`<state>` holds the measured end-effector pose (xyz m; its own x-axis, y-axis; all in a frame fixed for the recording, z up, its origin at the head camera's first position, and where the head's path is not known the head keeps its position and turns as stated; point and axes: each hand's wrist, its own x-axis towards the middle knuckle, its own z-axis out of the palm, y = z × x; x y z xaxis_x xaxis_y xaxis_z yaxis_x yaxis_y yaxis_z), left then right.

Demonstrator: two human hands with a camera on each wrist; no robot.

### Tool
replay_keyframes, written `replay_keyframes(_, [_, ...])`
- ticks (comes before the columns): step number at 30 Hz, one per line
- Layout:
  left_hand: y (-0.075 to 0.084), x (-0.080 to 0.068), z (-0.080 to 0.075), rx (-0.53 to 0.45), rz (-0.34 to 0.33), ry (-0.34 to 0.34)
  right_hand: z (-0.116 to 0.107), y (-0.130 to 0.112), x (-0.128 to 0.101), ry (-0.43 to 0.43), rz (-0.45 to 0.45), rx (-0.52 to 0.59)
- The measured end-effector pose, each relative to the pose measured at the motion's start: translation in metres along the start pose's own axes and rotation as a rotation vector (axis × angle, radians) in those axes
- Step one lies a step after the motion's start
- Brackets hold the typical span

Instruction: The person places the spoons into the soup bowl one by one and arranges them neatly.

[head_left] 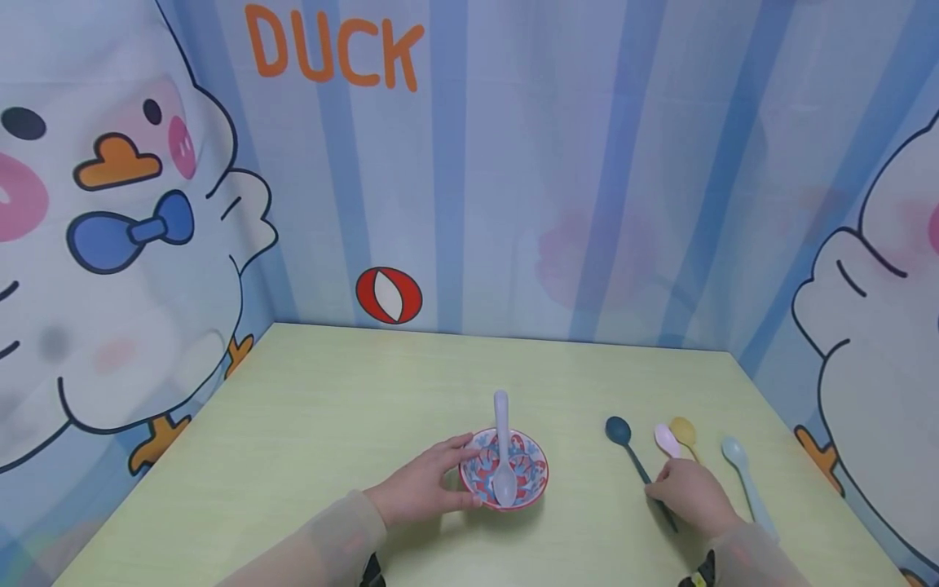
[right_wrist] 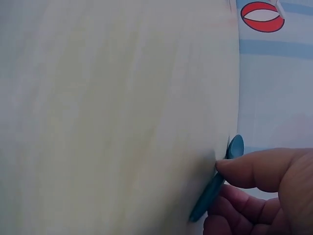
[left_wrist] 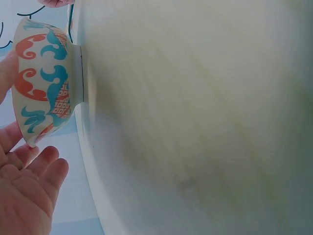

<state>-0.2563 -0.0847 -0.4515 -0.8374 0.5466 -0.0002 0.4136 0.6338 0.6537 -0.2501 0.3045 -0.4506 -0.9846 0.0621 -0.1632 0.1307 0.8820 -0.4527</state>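
A patterned red-and-teal bowl (head_left: 522, 481) (left_wrist: 44, 83) stands on the pale green table (head_left: 330, 408) with a lavender spoon (head_left: 502, 436) leaning in it. My left hand (head_left: 456, 474) (left_wrist: 24, 164) cups the bowl's left side, thumb at the rim and fingers curved below it. To the right lies a dark teal spoon (head_left: 622, 434) (right_wrist: 215, 188). My right hand (head_left: 656, 489) (right_wrist: 222, 193) pinches its handle between thumb and fingers, low on the table. The back of that hand hides most of the handle in the head view.
Beside the teal spoon lie a pink spoon (head_left: 666, 439), a yellow spoon (head_left: 684, 430) and a light blue spoon (head_left: 739, 461). Cartoon duck walls close in the table on three sides, with a red ball print (head_left: 389, 295) (right_wrist: 262, 10) at the back.
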Motion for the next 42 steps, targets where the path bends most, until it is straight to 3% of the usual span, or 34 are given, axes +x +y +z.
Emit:
replay_keyframes(20, [0.002,-0.001,0.000,0.010,0.013,0.010,-0.010,-0.006,-0.003,-0.002,0.001,-0.028])
replay_keyframes(27, [0.001,0.000,0.000,0.010,0.001,0.005,-0.005,0.004,0.004,-0.045,-0.010,0.153])
replay_keyframes(34, [0.002,0.000,0.000,0.006,-0.010,-0.004,-0.004,0.010,0.003,-0.080,0.061,0.354])
replay_keyframes(42, [0.001,0.000,0.000,0.011,0.003,0.004,-0.013,0.015,0.001,-0.098,0.109,0.333])
